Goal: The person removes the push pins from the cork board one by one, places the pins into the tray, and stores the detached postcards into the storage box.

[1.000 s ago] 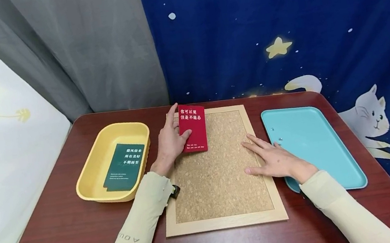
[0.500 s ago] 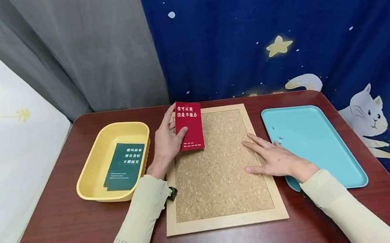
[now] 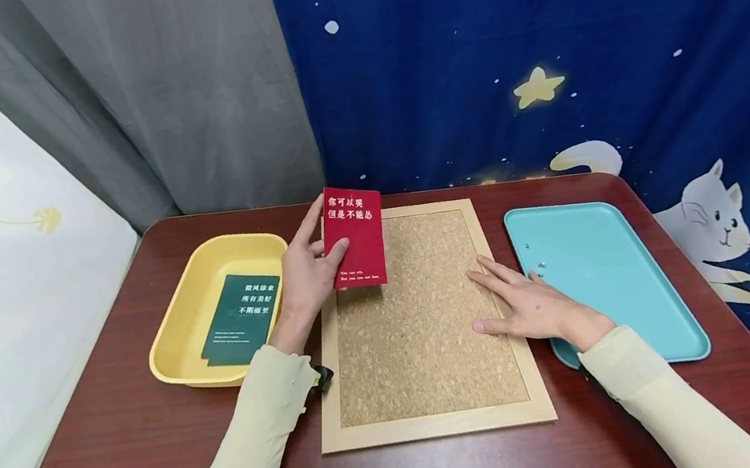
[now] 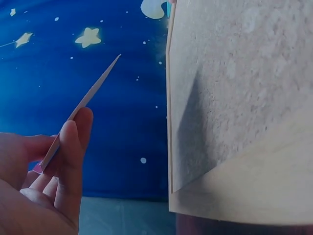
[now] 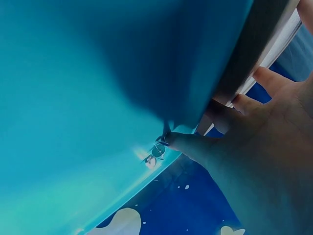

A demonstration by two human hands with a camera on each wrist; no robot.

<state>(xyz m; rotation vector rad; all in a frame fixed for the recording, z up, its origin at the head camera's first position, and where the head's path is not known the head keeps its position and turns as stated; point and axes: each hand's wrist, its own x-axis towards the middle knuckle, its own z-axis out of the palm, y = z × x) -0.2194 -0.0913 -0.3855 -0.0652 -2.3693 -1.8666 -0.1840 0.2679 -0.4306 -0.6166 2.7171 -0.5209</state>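
Note:
In the head view my left hand [image 3: 305, 277] pinches a red card [image 3: 355, 235] with white writing by its left edge, over the upper left of a wood-framed cork board [image 3: 429, 355]. The left wrist view shows that card [image 4: 93, 90] nearly edge-on between thumb and fingers, raised off the board, whose cork carries a shadow. My right hand [image 3: 531, 304] lies with spread fingers across the board's right frame and the blue tray's edge. In the right wrist view, one of its fingertips is right at several small shiny pins [image 5: 157, 150] inside the tray.
A yellow bin [image 3: 176, 361] at the left holds green cards [image 3: 242, 318] with white writing, partly overlapping. The blue tray [image 3: 624, 294] stands at the right, close to the board. All sit on a dark red-brown table [image 3: 125, 457], with curtains behind its far edge.
My left hand has lifted the red card and carried it slightly left and toward the far edge of the board. The right hand keeps its place.

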